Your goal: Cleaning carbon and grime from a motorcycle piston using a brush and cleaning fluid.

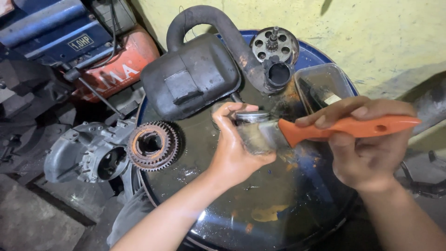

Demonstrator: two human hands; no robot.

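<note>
Two bare forearms come into the view from the bottom edge, and no sleeve covers them anywhere in the picture. The left hand (234, 148) looks wet and shiny, with a glossy film on the back of it and along the wrist. I see no glove, no ring, no watch and no bracelet on it. The right hand (367, 144) is also uncovered, without glove or jewellery, and it looks more dry and matt than the other one. The nails that show on its fingers are short. Between the forearms, low in the picture, a bit of grey cloth shows; what garment it is I cannot tell.
</note>
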